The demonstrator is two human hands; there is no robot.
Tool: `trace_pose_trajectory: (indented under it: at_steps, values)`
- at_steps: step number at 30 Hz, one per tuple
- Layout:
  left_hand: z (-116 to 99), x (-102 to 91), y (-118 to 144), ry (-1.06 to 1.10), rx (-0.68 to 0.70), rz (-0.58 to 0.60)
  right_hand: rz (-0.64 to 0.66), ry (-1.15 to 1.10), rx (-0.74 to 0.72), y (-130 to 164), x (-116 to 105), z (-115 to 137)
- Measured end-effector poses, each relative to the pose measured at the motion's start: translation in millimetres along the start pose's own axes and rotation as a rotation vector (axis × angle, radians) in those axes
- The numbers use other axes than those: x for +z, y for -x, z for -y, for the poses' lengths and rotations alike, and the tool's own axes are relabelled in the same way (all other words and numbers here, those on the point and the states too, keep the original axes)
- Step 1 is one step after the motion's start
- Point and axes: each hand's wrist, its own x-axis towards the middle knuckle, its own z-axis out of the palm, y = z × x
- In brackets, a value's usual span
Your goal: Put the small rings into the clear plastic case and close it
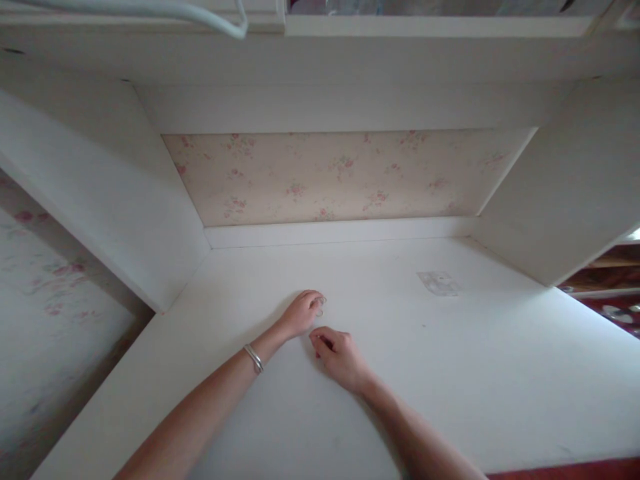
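Head view: small clear ring (320,311), maybe a loop of tape or a band, too small to tell, lies on the white desk (450,373) right at the fingertips of the left hand (301,313). Left grip is narrow, fingers curled down over the ring and touching it; whether it is pinched or only pressed, I cannot tell. A silver bangle (254,359) sits on that wrist. Right hand (340,355) rests just beside and nearer the person, knuckles up, fingers curled under in a loose fist with the tips on the desk; nothing visible in it, though the curl hides the inside, so its grip I cannot tell for sure.

To do this well, my read: the ring is thin and flat on a smooth top, so a fingernail edge under the rim, with the right hand steadying nearby, should lift it cleaner than a flat press.

Further out: a clear sticker patch (439,283) lies well apart to the right on the desk. Floral wallpaper (345,177) backs the alcove, white side panels either side, shelf above with a white cable (210,17) hanging across top left.
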Motion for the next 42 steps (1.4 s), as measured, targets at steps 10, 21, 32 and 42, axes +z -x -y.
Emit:
trace_pose_trajectory:
  at_steps: [10, 21, 32, 42]
  values:
    - [-33, -23.4, 40, 0.522, -0.404, -0.194, -0.456, 0.206, 0.214, -22, -63, -27]
    - [-28, -29.6, 67, 0.523, -0.453, -0.124, -0.027, 0.790, -0.046, -49, -16, -1]
    - [-20, -20.8, 68, 0.413, -0.409, -0.041, -0.100, 0.577, -0.209, -36, -23, -24]
    - [-15, -19.3, 71, 0.265, -0.333, -0.013, -0.251, 0.285, -0.118, -38, -45, -23]
